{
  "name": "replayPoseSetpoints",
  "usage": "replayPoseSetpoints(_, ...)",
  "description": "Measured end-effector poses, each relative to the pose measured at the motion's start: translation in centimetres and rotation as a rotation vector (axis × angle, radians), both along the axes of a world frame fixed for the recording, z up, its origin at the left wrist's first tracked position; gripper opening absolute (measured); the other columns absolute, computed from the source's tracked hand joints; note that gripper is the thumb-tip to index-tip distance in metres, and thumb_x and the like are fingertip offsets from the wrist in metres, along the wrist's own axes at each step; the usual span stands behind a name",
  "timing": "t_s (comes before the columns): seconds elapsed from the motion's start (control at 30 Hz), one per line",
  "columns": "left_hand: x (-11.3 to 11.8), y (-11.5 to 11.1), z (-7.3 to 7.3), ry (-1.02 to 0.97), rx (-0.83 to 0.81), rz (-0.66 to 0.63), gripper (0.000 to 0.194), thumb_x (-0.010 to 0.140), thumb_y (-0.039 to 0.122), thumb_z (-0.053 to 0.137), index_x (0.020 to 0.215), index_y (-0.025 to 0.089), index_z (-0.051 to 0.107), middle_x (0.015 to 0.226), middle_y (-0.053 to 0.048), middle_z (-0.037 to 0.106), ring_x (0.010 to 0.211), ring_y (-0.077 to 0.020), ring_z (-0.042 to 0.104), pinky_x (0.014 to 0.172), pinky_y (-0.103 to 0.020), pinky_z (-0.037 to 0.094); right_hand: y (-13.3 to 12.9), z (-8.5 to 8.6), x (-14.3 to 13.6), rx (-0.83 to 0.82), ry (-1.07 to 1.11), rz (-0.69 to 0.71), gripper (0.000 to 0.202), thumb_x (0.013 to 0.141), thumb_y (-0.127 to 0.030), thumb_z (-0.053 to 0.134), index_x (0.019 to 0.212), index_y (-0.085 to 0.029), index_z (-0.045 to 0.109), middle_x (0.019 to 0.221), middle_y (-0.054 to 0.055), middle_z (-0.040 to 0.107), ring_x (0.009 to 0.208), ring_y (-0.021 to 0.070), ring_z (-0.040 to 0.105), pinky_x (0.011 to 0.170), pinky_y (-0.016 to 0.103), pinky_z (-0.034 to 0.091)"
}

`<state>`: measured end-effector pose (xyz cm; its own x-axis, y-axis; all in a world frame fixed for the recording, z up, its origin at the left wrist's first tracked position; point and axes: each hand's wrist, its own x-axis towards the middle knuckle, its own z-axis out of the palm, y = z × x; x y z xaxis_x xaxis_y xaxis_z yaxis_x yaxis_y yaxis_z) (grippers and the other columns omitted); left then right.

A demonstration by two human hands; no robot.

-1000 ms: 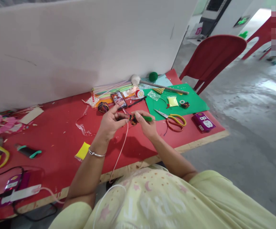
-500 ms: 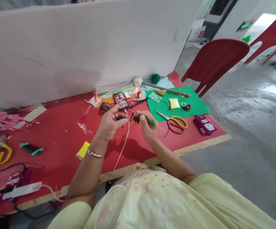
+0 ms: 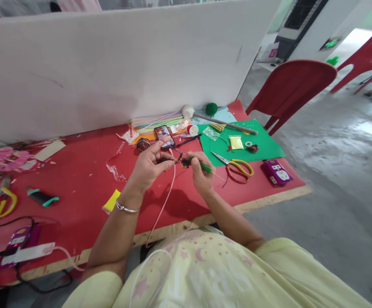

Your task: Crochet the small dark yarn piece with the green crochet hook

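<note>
My right hand is closed round the green handle of a crochet hook, whose thin metal end points out toward the lower right. A small dark, multicolored piece of crochet hangs between my hands at the hook's other end. My left hand pinches the left edge of that piece between thumb and finger. Just behind the left hand sits a ball of multicolored yarn. A phone with a lit screen lies beyond the fingers. A pink cable runs down from the phone past my hands.
Scissors lie right of my hands, beside a green sheet with small craft bits. A purple box sits at the right edge. At left are another pair of scissors, a cutter and a power bank. A white board rises behind.
The hook and right hand have shifted slightly, and the crochet piece between the hands looks more stretched out. The left hand keeps its pinch. The whole view has tilted a little.
</note>
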<state>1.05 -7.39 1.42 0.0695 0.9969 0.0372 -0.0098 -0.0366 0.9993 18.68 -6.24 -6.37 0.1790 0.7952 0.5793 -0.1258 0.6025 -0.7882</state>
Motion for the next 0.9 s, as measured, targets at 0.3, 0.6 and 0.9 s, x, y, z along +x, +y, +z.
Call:
replayPoseSetpoints(0.3,0.13,-0.30,0.43,0.032,0.049,0.017,0.080,0.070,0.018,0.085,0.147,0.018,0.062,0.082,-0.001,0.073,0.075,-0.0119,0.064,0.068,-0.021,0.049,-0.36,0.13,0.00,0.043,-0.047,-0.023,0.020,0.102,-0.035,0.065,0.110,-0.028,0.081,0.097,0.006,0.079,0.094,0.0193,0.071,0.083,0.037,0.059)
replayPoseSetpoints(0.6,-0.02,-0.09,-0.38,-0.027,0.044,0.004,0.083,0.069,0.019,0.085,0.149,0.017,0.061,0.083,-0.001,0.072,0.076,-0.0128,0.064,0.068,-0.022,0.048,-0.46,0.19,0.03,0.073,-0.049,-0.021,0.019,0.102,-0.032,0.065,0.111,-0.029,0.081,0.096,0.005,0.079,0.093,0.0195,0.071,0.083,0.037,0.059)
replayPoseSetpoints(0.9,0.11,-0.05,-0.39,-0.104,-0.032,0.000,0.090,0.066,0.019,0.086,0.151,0.017,0.059,0.082,-0.001,0.073,0.070,-0.0109,0.061,0.063,-0.021,0.046,-0.53,0.27,0.13,0.062,-0.068,-0.029,0.020,0.102,-0.033,0.065,0.111,-0.029,0.081,0.098,0.006,0.079,0.094,0.0196,0.071,0.085,0.038,0.059)
